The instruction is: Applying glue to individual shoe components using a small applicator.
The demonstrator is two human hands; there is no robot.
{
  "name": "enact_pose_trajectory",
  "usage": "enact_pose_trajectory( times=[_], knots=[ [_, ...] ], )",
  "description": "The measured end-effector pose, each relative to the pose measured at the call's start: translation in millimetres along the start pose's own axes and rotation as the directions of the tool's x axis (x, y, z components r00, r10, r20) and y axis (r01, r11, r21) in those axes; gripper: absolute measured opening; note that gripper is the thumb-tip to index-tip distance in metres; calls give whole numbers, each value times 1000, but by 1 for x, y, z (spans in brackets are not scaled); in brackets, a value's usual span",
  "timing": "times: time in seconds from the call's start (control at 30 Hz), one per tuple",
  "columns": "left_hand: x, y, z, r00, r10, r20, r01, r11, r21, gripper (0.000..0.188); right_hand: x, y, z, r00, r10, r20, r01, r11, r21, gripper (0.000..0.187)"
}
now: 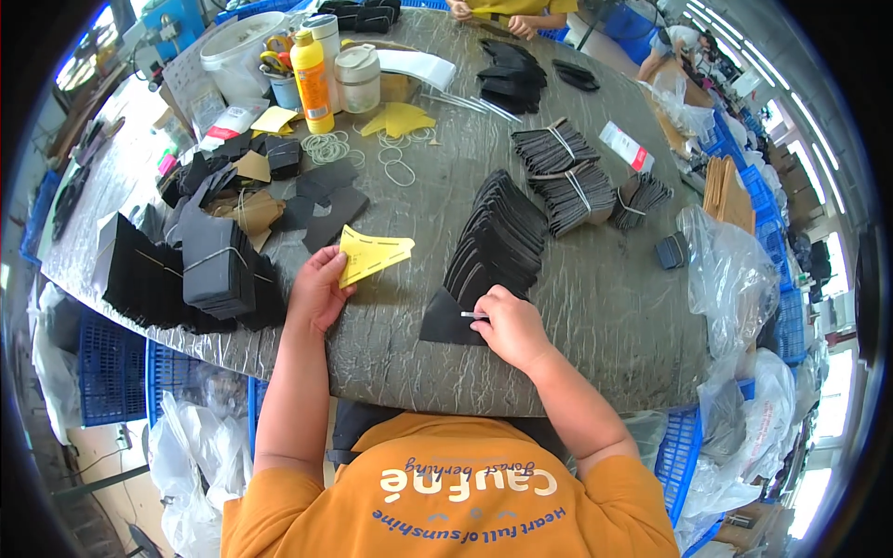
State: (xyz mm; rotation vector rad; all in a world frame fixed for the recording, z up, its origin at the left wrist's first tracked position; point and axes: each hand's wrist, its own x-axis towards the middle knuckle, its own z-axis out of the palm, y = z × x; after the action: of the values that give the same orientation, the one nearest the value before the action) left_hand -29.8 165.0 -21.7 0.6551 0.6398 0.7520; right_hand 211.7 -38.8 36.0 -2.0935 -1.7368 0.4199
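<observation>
Between the thumb and fingers of my left hand is a yellow slotted template, raised a little off the table. My right hand is closed around a slim white marking pen and rests at the front of a fanned row of black cut pieces. The nearest black piece lies flat beside the pen tip. Left of my left hand stand banded stacks of black pieces. Loose dark scraps lie just beyond that hand.
Banded black bundles sit at the right, near a red-and-white card. Rubber bands, a yellow bottle, a lidded jar and a white bucket are at the back left. Blue crates flank the table. Another person's hands work opposite.
</observation>
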Motion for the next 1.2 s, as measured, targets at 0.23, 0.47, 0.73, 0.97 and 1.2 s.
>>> enact_pose_trajectory(
  times=[0.23,0.47,0.73,0.97,1.2],
  knots=[
    [3,3,-9,997,76,6,-76,996,40,16,-8,28,6,954,158,256,-285,746,602,19],
    [10,3,-17,996,80,47,-82,996,44,14,-22,31,0,924,181,338,-353,744,567,14],
    [-5,2,0,990,138,-6,-134,969,206,17,-70,27,-6,977,110,-181,-26,910,414,27],
    [-22,-9,36,991,124,-50,-76,831,552,22,-89,8,11,988,-120,-101,136,976,170,36],
    [-81,-51,90,999,-39,-4,29,669,743,38,-110,17,8,962,94,-258,14,922,388,47]
  ],
)
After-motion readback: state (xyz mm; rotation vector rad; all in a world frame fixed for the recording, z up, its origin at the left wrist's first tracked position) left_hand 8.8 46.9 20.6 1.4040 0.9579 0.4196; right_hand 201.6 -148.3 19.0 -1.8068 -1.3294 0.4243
